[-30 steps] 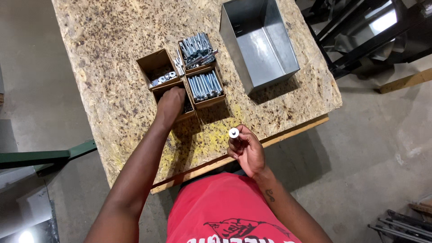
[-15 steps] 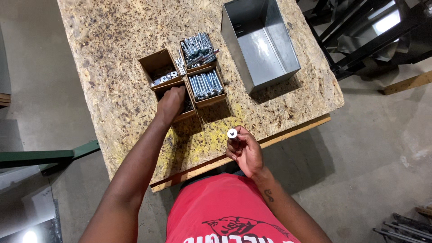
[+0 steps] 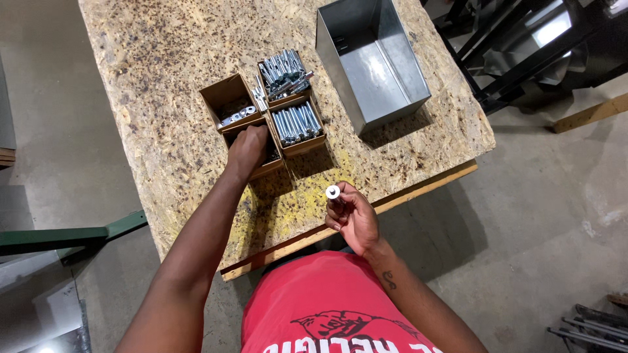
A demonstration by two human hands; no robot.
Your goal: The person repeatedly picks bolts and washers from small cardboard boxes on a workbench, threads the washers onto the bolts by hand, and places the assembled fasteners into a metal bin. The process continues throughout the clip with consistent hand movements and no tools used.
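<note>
A speckled chipboard counter (image 3: 163,78) carries an open grey sheet-metal bin (image 3: 373,62) and, just to its left, a cluster of small brown cardboard boxes (image 3: 265,108) holding silver bolts and washers. The left hand (image 3: 247,147) dips into the nearest box, its fingers hidden, so its grip cannot be told. The right hand (image 3: 353,216), near the counter's edge, pinches an upright bolt with a white round washer (image 3: 333,191) on top, right of and nearer the body than the boxes.

Silver bolts (image 3: 297,122), brown cardboard boxes (image 3: 226,98), speckled tan tabletop (image 3: 170,59).
</note>
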